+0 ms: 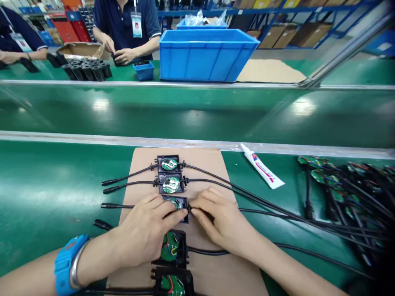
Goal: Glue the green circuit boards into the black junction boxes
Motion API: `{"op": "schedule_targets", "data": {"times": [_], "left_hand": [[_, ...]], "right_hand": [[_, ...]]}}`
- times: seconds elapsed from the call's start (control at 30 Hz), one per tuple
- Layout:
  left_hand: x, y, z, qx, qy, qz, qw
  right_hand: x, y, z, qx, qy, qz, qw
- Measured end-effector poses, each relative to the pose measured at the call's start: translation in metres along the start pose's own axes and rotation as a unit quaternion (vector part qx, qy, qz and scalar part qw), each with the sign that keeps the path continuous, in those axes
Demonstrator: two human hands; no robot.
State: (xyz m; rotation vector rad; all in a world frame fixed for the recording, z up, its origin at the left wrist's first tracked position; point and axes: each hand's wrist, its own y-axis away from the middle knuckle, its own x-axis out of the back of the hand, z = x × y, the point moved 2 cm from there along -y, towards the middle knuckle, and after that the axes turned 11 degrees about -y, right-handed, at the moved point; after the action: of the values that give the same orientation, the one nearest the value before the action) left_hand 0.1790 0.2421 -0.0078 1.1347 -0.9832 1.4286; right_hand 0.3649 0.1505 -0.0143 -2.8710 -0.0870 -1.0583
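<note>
Several black plastic housings with round green circuit boards lie in a column on a cardboard sheet (pixel 206 158). My left hand (pixel 149 228) is closed on the third housing from the top (pixel 184 202), its thumb and fingers on the board and frame. At that housing's right edge, my right hand (pixel 220 218) pinches the black cable (pixel 256 210); the fingers hide the cable's end. Above, two housings, the top one (pixel 169 163) and the second (pixel 171 183), have cables at both sides. Nearer to me, another housing (pixel 173 248) with red and yellow wires is partly covered by my left hand.
A white glue tube (pixel 262 166) lies right of the cardboard. Boards with tangled cables (pixel 348 197) are heaped at the right. Beyond the green conveyor (pixel 197 111) stand a large blue bin (pixel 206 55) and black tubular parts (pixel 88 70); a co-worker's hands (pixel 123 55) hold a black part.
</note>
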Motion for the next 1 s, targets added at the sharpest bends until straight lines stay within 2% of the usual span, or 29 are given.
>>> {"op": "schedule_targets", "data": {"times": [0.1,0.23,0.33,0.4,0.5,0.63,0.73,0.8,1.0], "left_hand": [[0.002,-0.001,0.002,-0.017,-0.013,-0.01,1.0],[0.001,-0.001,0.003,-0.035,-0.03,-0.007,0.999],[-0.001,0.0,0.005,-0.034,-0.041,-0.022,0.998],[0.0,-0.001,0.005,-0.034,-0.049,-0.028,0.998],[0.003,-0.003,0.003,-0.031,-0.039,-0.02,0.999],[0.006,-0.003,-0.003,-0.008,0.056,0.037,0.998],[0.006,0.0,-0.006,-0.009,0.061,0.086,0.994],[0.005,0.002,-0.006,-0.018,0.039,0.075,0.996],[0.004,0.001,-0.002,-0.038,-0.004,-0.02,0.999]], "right_hand": [[-0.006,0.0,0.002,0.033,-0.015,0.011,0.999],[-0.014,0.006,0.001,0.131,0.081,0.043,0.987],[-0.018,0.011,0.001,0.17,0.127,0.05,0.976],[-0.02,0.012,0.002,0.167,0.134,0.048,0.976],[-0.022,0.01,0.005,0.12,0.135,0.023,0.983],[-0.017,0.009,0.006,0.097,0.139,0.033,0.985],[-0.012,0.009,0.006,0.099,0.128,0.042,0.986],[-0.012,0.009,0.005,0.113,0.122,0.047,0.985],[-0.015,0.01,0.006,0.165,0.164,0.063,0.97]]}}
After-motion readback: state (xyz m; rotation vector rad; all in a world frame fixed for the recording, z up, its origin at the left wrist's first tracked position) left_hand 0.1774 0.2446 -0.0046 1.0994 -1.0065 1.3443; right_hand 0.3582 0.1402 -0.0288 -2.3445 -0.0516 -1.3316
